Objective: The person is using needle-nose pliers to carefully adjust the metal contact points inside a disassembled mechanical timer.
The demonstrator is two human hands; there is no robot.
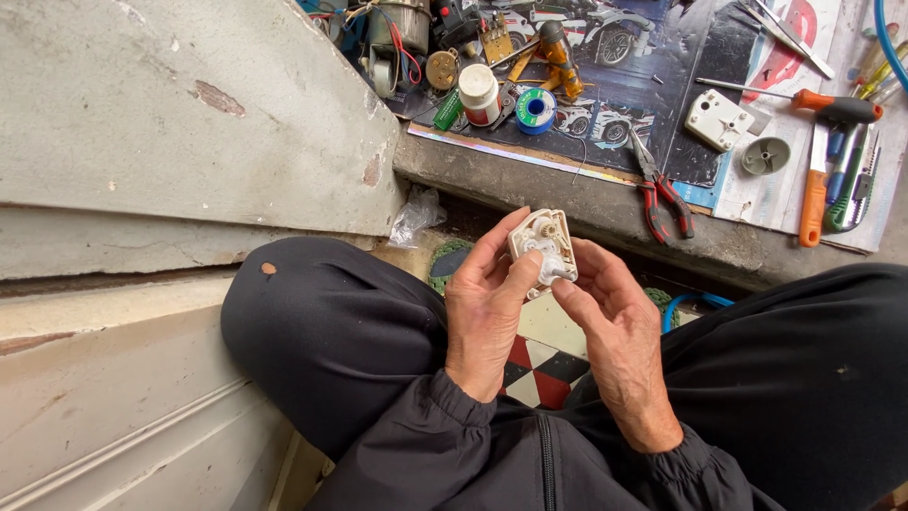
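Note:
Between my knees I hold a small white square plastic mechanism [543,240] with small gears and a short shaft showing on its open face. My left hand [487,303] grips it from the left, thumb on its lower edge and fingers curled behind. My right hand [615,326] supports it from the right, its fingertips touching the white shaft at the bottom. A matching white square cover [719,120] lies on the step ahead, beside a grey round knob [764,155].
The concrete step [567,194] ahead carries red-handled pliers [662,194], orange-handled screwdrivers [815,194], a solder spool [536,109], a white jar [480,94] and several small parts on posters. A grey wall [180,114] stands to my left. Patterned tiles [541,369] show below.

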